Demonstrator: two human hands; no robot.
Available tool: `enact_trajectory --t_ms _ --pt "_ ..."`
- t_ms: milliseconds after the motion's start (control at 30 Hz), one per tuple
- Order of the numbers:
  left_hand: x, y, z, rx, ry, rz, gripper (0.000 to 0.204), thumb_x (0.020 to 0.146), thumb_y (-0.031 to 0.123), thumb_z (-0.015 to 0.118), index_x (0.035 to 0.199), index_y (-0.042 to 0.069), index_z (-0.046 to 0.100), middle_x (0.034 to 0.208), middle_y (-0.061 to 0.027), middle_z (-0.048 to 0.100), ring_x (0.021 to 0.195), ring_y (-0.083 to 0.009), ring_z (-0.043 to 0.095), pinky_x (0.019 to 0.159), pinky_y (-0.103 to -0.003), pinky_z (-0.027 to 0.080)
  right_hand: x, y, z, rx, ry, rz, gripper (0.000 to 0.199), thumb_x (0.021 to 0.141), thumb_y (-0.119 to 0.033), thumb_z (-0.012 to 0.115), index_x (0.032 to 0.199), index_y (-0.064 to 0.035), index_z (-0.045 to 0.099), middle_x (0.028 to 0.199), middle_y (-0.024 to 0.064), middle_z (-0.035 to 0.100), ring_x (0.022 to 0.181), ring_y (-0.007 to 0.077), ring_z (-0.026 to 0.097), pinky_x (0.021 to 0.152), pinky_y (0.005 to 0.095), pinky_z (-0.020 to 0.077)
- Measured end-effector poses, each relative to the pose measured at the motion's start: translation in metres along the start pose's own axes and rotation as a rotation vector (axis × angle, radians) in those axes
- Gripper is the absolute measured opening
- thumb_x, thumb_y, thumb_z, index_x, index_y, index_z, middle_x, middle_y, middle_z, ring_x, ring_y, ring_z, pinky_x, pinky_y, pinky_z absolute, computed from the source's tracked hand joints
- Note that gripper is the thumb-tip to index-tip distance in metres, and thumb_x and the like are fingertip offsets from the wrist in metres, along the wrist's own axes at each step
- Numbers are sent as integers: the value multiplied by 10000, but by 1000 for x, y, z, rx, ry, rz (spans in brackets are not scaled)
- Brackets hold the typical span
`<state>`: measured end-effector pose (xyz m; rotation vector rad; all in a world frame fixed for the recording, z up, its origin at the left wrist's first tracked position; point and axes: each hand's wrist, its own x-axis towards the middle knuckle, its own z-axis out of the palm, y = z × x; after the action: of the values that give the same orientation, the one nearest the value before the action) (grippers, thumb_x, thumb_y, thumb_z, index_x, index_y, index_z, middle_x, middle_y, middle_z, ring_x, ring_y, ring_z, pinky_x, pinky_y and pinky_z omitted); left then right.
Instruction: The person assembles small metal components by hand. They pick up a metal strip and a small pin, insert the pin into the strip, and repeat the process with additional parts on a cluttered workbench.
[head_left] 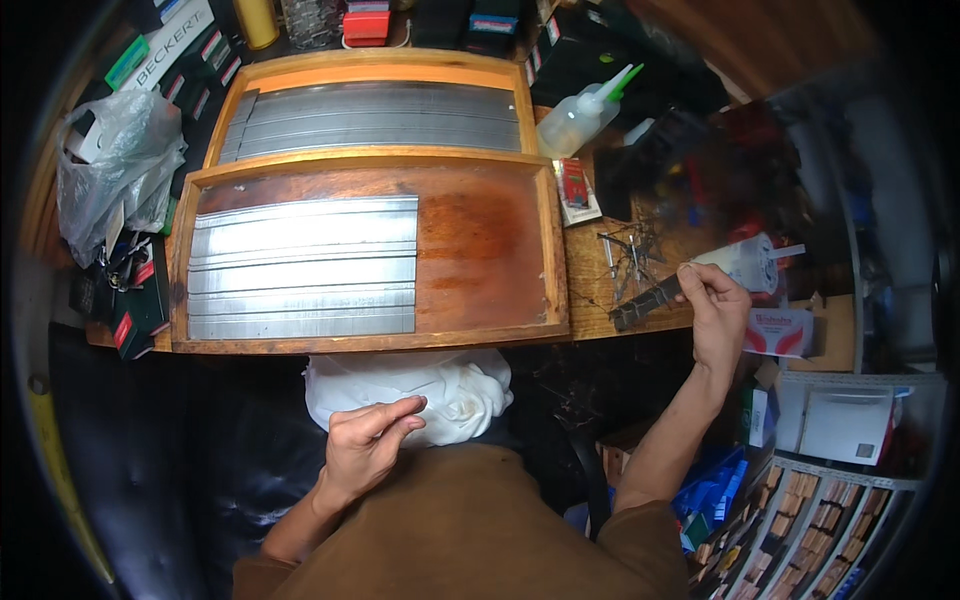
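My right hand [715, 305] is raised over the right end of the wooden table, thumb and fingers pinched together. Its fingertips meet the upper end of a dark, narrow strip [648, 303]; whether they grip it or something thinner, I cannot make out. Close by lies a loose scatter of thin metal pieces [630, 248]. In front of my body, my left hand [368, 440] is curled with thumb and forefinger close together, anything between them too small to name. Beyond it is a white cloth [455, 385]. Thin grey metal strips [300, 265] lie in rows inside a shallow wooden tray [370, 345].
Behind is a second wooden tray [375, 60] with similar rows. A squeeze bottle [575, 122] stands at its right. A lidded plastic cup [745, 262] lies near my right hand. At the left are a plastic bag [120, 170] and dark boxes [140, 310].
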<state>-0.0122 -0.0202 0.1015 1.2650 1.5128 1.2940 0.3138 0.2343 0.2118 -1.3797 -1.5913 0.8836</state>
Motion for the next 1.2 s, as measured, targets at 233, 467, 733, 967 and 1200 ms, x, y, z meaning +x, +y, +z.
enact_trajectory --t_ms 233,467,733,967,1200 --pt "0 13 -4 -178 -63 -168 179 923 12 751 1091 -45 768 1000 -165 796 893 -207 788 809 -283 612 -63 -54 60 -28 -381 -141 43 860 28 745 828 11 769 824 75 705 737 121 637 675 261 501" --pt "14 32 -7 -206 -264 -251 170 923 12 765 1086 -33 775 920 -125 802 824 -127 750 728 -263 588 -133 -38 158 228 -812 -42 80 871 -27 788 941 12 783 845 104 716 752 189 698 660 301 540" --pt "-2 10 -6 -256 -171 -396 147 969 90 743 1009 -52 753 829 -47 756 721 -39 604 636 -233 491 -151 -11 187 225 -694 -212 234 849 -76 832 1061 -6 762 907 106 707 754 185 685 656 308 541" --pt "7 -10 -17 -678 -28 -705 206 990 179 740 1081 -5 722 971 -117 776 881 -153 759 674 -220 598 -175 12 138 205 -1080 -79 380 812 -132 900 1018 -12 604 1039 93 659 855 180 697 718 301 581" --pt "8 -17 4 -731 -43 -768 203 979 152 747 1105 -4 717 999 -116 776 897 -147 752 679 -244 606 -219 54 143 385 -931 -67 197 861 44 798 1055 24 770 952 133 778 815 184 746 730 273 595"
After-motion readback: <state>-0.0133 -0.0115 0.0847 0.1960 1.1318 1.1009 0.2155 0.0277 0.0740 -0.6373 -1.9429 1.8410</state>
